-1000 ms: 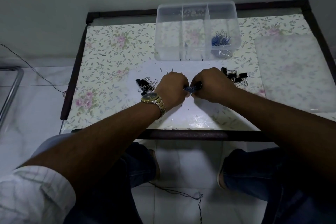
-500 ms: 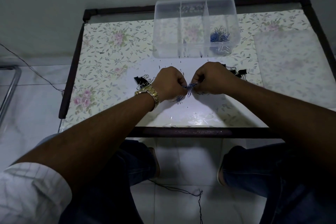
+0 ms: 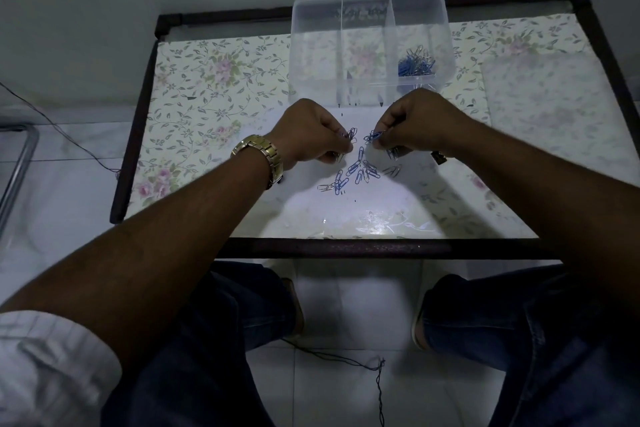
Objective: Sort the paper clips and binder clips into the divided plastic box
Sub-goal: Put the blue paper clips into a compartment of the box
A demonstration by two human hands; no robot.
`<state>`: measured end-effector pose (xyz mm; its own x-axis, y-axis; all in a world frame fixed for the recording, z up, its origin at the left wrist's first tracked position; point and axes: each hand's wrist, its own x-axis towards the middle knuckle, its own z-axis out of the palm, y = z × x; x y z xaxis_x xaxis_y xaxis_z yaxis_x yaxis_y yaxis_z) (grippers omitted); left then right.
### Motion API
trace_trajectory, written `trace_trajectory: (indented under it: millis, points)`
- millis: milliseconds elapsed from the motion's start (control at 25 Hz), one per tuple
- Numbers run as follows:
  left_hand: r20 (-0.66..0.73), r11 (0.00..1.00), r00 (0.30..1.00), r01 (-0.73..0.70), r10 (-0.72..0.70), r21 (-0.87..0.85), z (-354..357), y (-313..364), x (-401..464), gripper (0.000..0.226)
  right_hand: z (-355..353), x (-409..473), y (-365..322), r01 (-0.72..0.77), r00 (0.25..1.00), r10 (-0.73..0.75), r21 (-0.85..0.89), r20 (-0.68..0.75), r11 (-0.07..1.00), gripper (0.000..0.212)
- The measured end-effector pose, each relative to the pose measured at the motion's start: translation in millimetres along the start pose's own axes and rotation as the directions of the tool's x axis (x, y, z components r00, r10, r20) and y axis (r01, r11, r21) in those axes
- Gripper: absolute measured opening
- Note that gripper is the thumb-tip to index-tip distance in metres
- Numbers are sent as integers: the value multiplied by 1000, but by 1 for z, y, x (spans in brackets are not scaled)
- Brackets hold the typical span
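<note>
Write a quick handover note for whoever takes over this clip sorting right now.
Left hand pinches a few paper clips; right hand pinches a blue bunch.
Loose paper clips lie on the table below both hands.
Divided box: right compartment holds sorted clips; the others look empty.
A binder clip shows by the right wrist.
Left: loose paper clips and binder clips.

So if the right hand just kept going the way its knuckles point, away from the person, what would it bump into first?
Most likely the near wall of the divided plastic box, right in front of the right hand, by the compartment holding blue paper clips. The hand's height above the table is unclear, so it might pass over the rim.
</note>
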<state>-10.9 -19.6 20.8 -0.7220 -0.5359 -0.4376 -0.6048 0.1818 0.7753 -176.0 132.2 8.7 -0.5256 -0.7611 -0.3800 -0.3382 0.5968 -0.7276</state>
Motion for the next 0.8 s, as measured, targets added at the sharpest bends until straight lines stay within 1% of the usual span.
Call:
trace_trajectory:
  millis: [240,360,440,600,640,800]
  points:
    - [-19,998,1000,-25,24,-57,-8,18,-2,19,-27,-8,-10,0,1000,5,167,-26,986,14]
    - [-32,995,999,-36,33,-95,-5,33,2,21,-45,-12,-16,-13,998,30,260,-61,965,14]
    - [-43,991,998,-47,41,-127,1,49,8,19,-60,-8,-18,-19,992,57,307,-117,951,15]
    - [-114,980,993,-45,23,-195,17,83,32,23,-86,15,-14,-29,962,135,400,-239,916,32]
    - [-130,977,991,-37,9,-212,22,89,40,25,-90,21,-12,-25,951,154,430,-267,902,32]
    - [-194,961,980,-17,-39,-277,40,104,72,28,-89,37,-9,-14,925,200,499,-322,866,18]
